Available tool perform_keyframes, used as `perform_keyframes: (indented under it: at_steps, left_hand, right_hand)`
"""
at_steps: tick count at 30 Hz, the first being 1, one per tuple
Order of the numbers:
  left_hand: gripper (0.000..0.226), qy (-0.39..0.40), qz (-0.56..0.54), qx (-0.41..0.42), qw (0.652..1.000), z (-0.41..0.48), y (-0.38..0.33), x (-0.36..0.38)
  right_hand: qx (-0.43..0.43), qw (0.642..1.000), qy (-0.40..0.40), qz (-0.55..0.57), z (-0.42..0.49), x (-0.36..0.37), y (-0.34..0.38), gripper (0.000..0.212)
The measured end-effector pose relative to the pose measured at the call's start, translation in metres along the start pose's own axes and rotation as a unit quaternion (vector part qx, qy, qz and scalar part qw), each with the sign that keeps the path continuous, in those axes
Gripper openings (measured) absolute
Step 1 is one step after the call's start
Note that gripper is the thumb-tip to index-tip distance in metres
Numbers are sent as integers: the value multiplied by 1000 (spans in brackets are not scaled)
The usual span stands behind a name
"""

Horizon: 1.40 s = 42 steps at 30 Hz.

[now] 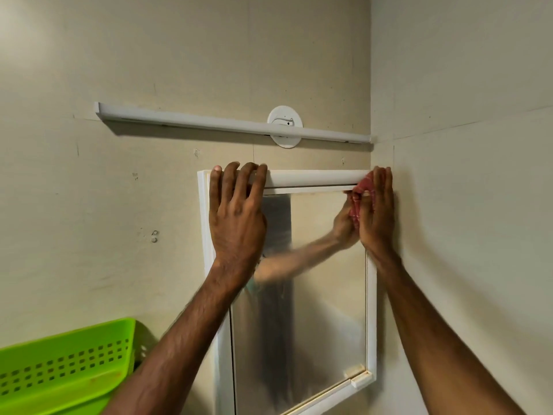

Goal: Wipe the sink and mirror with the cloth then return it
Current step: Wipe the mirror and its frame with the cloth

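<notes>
On the wall hangs a mirror [323,295] with a white frame. It sits right next to the corner of the room. Both hands are up at its top edge.

The left hand [236,217] lies flat on the top left part of the frame. Its fingers [253,178] are spread out and curl a little over the top bar. This hand holds nothing.

The right hand [375,211] is at the top right corner of the mirror, just beside the side wall. It presses a red cloth [363,193] against the frame there. The cloth is bunched up between the palm and the mirror, and the fingers are closed around it. Only a bit of the cloth peeks out.

The glass looks cloudy and streaky. You can see a blurry arm and the red cloth in it.

Above the mirror is a long white bar [209,122] fixed to the wall, with a round white plate [284,118] behind it. A bright green basket [65,363] with little square holes sits at the bottom left, well apart from the mirror.

No sink shows in this view.
</notes>
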State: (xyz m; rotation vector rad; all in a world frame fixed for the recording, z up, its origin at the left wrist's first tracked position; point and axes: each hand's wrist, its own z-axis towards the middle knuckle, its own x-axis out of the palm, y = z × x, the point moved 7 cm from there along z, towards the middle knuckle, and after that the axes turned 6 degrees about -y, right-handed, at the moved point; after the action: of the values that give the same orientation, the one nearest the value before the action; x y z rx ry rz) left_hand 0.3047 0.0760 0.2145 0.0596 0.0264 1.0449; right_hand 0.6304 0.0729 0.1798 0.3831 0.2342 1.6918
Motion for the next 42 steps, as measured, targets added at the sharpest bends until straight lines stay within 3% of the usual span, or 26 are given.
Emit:
perform_keyframes:
  at_steps: [3, 8, 13, 21, 30, 37, 42]
  left_hand:
    - [71, -3, 1, -11, 1000, -1, -2, -1]
    - [67, -8, 6, -8, 1000, -1, -1, 1]
    - [65, -18, 6, -6, 1000, -2, -2, 2]
    - [65, -14, -9, -19, 1000, 0, -3, -2]
    - [66, -24, -13, -14, 1000, -1, -3, -1]
    - [59, -12, -13, 1, 1000, -2, 1, 1]
    - [56, -6, -41, -10, 999, -1, 16, -7]
  right_hand:
    - [45, 999, -4, -17, -24, 3, 1, 58]
    - [-28, 999, 33, -34, -33, 5, 16, 57]
    - [-10, 999, 25, -37, -12, 7, 12, 61]
    - [10, 998, 34, -55, -122, -10, -21, 58]
    - [-37, 998, 16, -45, -24, 6, 15, 56]
    - [-31, 999, 15, -38, -114, -7, 3, 55]
    - [-16, 999, 23, -46, -116, -3, 7, 58]
